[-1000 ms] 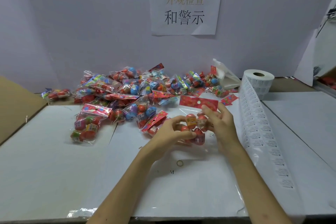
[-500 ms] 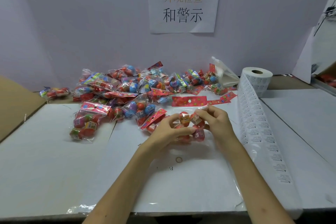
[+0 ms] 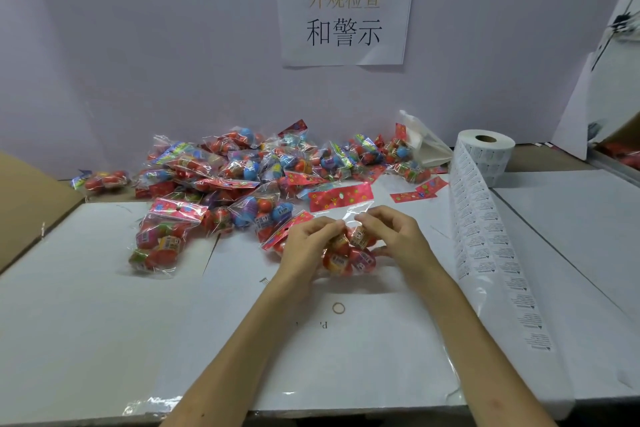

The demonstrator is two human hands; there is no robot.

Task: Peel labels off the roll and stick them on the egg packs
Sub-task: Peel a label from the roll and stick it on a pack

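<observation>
Your left hand (image 3: 306, 244) and right hand (image 3: 396, 241) meet over the middle of the desk (image 3: 86, 322). Both sets of fingers are curled, pinching the clear film near the top of one egg pack (image 3: 349, 258). The pack lies on the desk between your hands with red and orange eggs showing through the wrap. Its red header card (image 3: 341, 196) points toward the far edge. Beyond it, a heap of egg packs (image 3: 259, 166) runs along the far edge against the wall. A lone pack (image 3: 161, 239) lies apart, left of your hands. Toward the far right corner the label roll (image 3: 485, 152) stands on its end. Its strip of labels (image 3: 485, 253) trails down the desk's right side toward the near edge, just beside your right forearm. A small ring (image 3: 338, 307) lies nearer you than the pack. A paper sign (image 3: 346, 7) hangs on the wall above.
</observation>
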